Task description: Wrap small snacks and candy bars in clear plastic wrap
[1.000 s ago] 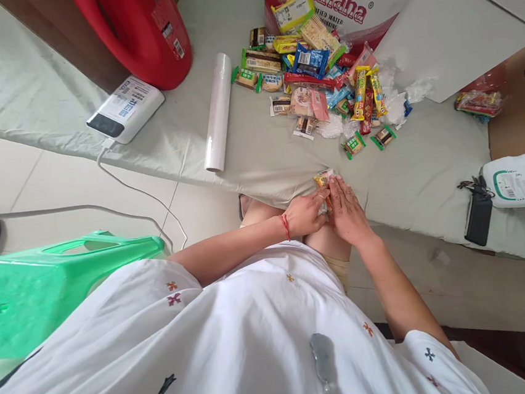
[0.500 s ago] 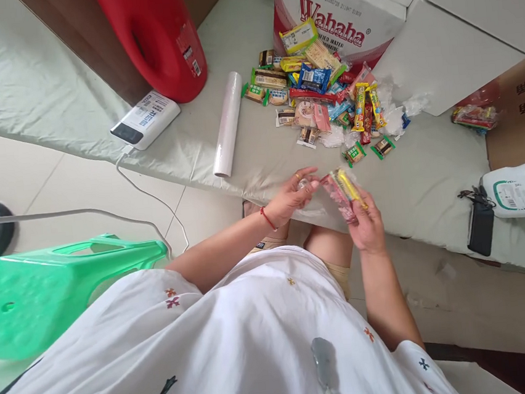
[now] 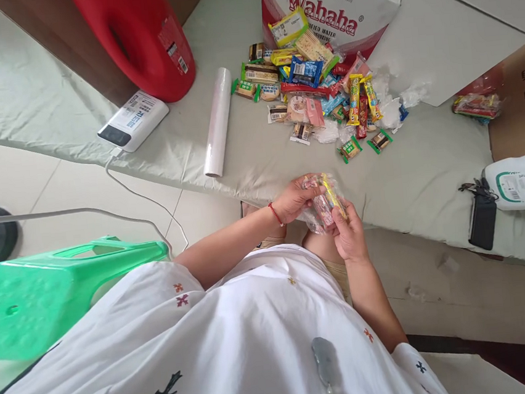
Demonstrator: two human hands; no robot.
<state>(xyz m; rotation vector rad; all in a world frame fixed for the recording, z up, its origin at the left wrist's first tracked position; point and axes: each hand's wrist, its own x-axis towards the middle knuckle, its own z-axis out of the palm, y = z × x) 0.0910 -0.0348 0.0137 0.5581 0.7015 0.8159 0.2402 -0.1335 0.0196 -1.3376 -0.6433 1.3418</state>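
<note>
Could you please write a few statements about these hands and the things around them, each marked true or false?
1. The left hand and the right hand both touch the clear-wrapped snack bundle. True.
2. The red bracelet is on the right wrist. False: it is on the left wrist.
3. The white roll lies between the white device with a cable and the snack pile. True.
4. The green stool stands on the cloth-covered surface. False: it is off that surface, at the person's left.
5. A black device lies next to the white bottle. True.
</note>
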